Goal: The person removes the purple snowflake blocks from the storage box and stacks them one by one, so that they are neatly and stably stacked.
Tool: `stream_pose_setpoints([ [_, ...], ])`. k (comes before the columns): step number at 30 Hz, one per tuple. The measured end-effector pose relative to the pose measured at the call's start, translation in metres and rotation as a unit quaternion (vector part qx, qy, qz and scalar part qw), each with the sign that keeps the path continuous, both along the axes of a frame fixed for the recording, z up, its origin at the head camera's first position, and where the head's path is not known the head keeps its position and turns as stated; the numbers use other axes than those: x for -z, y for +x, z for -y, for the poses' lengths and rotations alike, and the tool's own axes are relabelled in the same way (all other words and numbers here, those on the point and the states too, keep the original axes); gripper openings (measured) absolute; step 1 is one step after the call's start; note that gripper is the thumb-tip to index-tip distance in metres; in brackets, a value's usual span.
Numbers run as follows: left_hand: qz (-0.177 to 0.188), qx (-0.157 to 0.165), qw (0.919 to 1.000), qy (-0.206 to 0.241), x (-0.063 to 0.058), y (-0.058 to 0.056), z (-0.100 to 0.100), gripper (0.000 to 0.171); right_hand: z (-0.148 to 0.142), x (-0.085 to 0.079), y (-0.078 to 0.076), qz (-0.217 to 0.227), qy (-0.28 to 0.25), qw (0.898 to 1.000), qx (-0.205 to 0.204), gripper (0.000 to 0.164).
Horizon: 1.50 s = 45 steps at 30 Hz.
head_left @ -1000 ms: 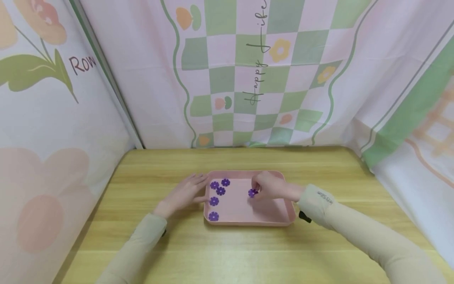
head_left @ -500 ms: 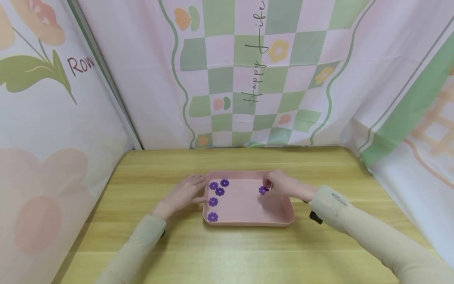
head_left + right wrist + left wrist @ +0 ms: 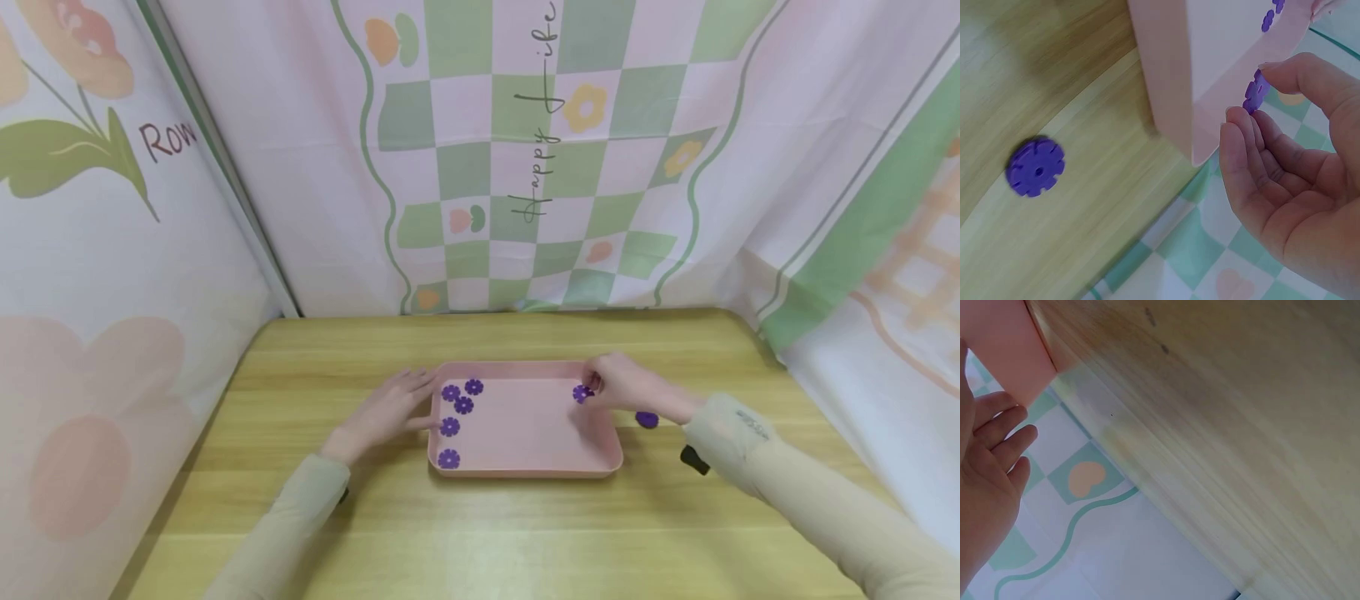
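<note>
My right hand [image 3: 626, 385] pinches a purple notched disc [image 3: 581, 393] between thumb and fingers, over the far right part of a shallow pink tray [image 3: 525, 472]. In the right wrist view the held disc [image 3: 1257, 92] stands on edge between the fingertips. My left hand [image 3: 388, 414] lies with extended fingers against the tray's left wall. Inside the tray along its left side are several more purple discs, among them a front disc [image 3: 448, 459], a middle disc [image 3: 449, 427] and a back disc [image 3: 474, 387].
On the wooden table [image 3: 480, 542], right of the tray and under the right wrist, lies a purple disc [image 3: 647, 420]. In the right wrist view this purple disc [image 3: 1036, 167] looks thick, perhaps stacked. A checkered curtain [image 3: 525, 167] hangs behind the table.
My right hand has moved right and slightly away with the pinched disc, from the tray's middle to its far right. The disc on the table has come into view. My left hand stays put.
</note>
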<state>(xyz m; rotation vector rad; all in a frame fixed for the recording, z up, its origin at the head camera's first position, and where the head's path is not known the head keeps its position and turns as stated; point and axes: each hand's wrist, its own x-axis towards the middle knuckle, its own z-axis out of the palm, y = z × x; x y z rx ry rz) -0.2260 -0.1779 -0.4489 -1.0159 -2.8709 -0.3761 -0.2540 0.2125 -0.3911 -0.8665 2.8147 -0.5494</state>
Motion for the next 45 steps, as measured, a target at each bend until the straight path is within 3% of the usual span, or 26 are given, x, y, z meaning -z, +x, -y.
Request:
stream_pose_setpoints([
  [23,-0.003,0.000,1.0000,0.001,-0.001,0.003,-0.001,0.071,-0.044,0.005,0.007,-0.033,-0.003,0.999,0.042,0.019],
  [34,0.015,-0.007,0.9998,0.011,-0.002,0.003,-0.001,0.071,-0.067,0.014,0.011,-0.015,0.003,0.997,0.075,0.020],
  [45,0.003,-0.009,1.0000,0.000,0.000,0.002,-0.001,0.071,-0.080,0.021,0.016,0.001,0.007,0.995,0.095,0.025],
])
